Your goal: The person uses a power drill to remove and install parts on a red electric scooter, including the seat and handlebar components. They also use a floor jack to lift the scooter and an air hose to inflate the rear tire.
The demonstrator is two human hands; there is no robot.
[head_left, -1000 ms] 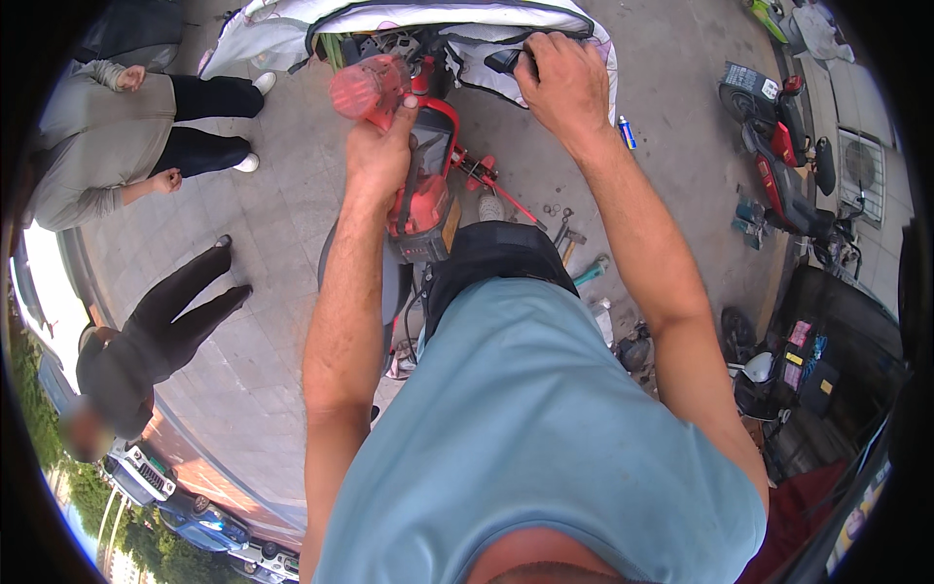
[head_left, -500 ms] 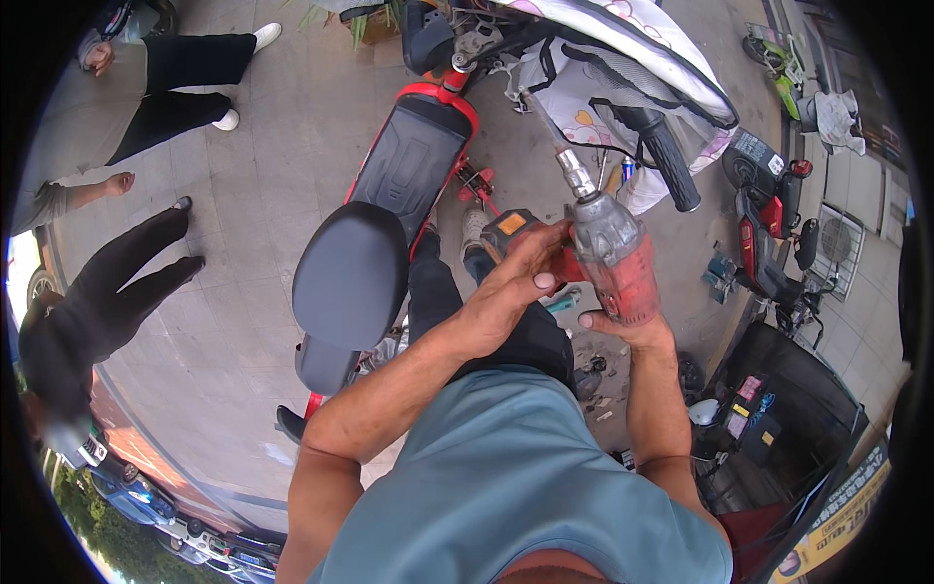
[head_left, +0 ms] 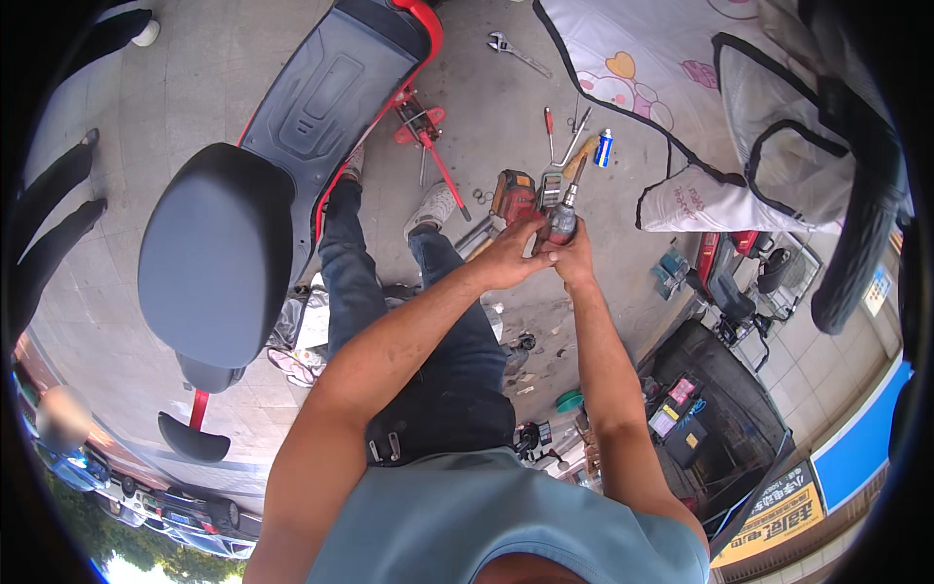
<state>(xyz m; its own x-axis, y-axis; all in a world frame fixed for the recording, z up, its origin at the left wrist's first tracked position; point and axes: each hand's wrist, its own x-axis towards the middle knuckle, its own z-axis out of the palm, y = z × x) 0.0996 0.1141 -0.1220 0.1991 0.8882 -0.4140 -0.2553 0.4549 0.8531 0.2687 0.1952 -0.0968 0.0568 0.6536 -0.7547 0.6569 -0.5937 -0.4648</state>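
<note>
A red and grey cordless impact wrench is between my two hands, its socket end pointing away from me over the floor. My left hand is closed at the tool's handle, beside the red and black battery. Around the rear of the body, my right hand is closed, its palm side partly hidden. Beyond the tool on the floor lie a red-handled screwdriver, a blue and white can and an adjustable wrench.
To my left stands a red scooter with a grey seat and dark footboard. A red metal jack-like piece sits beside it. A printed white fabric cover and a black handlebar grip occupy the right. A dark cart stands nearer.
Both hands have moved the impact wrench lower and farther from my body. My view has shifted: the scooter looks larger and farther left, and tools on the floor now show.
</note>
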